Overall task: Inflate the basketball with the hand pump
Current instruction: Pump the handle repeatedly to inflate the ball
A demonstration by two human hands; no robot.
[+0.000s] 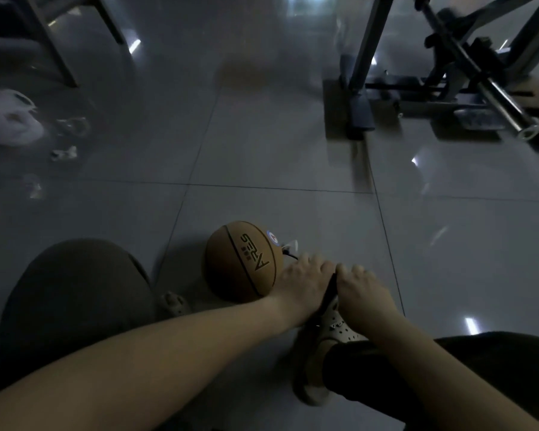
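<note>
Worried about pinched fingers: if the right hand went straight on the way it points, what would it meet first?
Likely the left hand, close beside the right hand on the pump handle; the basketball lies beyond.

Dim indoor scene, bluish-grey cast. Glossy tiled floor (pixel 262 157) throws small white glints of overhead light. Corners darken, vignetted; wide-angle lens bends tile lines near edges. Upper background soft, smeared; metal frame (pixel 448 73) blurred. Foreground forearms underexposed.

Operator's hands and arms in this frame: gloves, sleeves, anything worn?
Left hand and right hand are ungloved, with the arms bare up to the frame edge and no sleeves in view. No watch, ring or band is visible, though the light is dim.
</note>
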